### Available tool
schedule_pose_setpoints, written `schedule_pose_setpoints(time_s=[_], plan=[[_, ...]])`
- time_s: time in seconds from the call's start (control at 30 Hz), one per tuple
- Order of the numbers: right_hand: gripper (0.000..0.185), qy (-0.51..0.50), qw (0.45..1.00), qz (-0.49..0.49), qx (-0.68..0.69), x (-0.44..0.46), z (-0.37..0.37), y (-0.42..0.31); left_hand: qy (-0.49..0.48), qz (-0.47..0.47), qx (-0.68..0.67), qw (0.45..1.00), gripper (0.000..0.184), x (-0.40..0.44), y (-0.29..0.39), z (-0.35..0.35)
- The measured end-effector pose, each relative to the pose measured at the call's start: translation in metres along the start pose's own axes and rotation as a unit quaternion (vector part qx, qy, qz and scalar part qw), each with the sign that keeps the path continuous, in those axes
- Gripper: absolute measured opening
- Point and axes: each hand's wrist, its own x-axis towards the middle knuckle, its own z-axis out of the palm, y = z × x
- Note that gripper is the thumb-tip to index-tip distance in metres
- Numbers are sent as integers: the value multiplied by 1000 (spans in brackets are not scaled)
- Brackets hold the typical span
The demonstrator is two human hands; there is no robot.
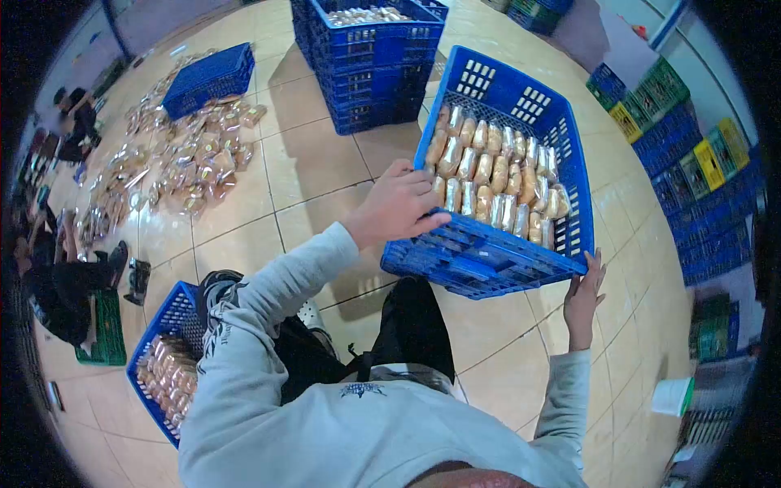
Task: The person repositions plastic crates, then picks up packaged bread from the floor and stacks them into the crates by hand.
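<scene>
A blue plastic crate [508, 252] stands in front of me, tilted, with rows of wrapped bread rolls [492, 171] inside. Under it, part of another blue crate [399, 259] shows. My left hand [397, 207] lies at the crate's near left corner, its fingers over the rim and the thumb stretched along the near edge. At the near right corner, my right hand [584, 299] touches the outside of the crate, with its fingers apart and pointing up.
Stacked blue crates [378, 81] stand ahead. Packaged items [203, 154] lie on the floor at the left around a blue crate [210, 80]. Another filled crate [185, 301] is beside my left leg. People [61, 285] sit far left. Crate stacks [675, 154] line the right wall.
</scene>
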Motion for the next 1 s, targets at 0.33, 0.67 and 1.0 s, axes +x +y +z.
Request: schedule_pose_setpoints(time_s=[0.33,0.67,1.0], plan=[[63,-142,877,-103,448,137,38,-30,-24,-81,43,996,34,-9,33,1],[23,229,922,-172,261,92,103,-196,52,-164,24,985,36,-11,38,12],[20,351,877,-108,309,111,158,-228,-296,-286,107,905,25,-160,5,-74]])
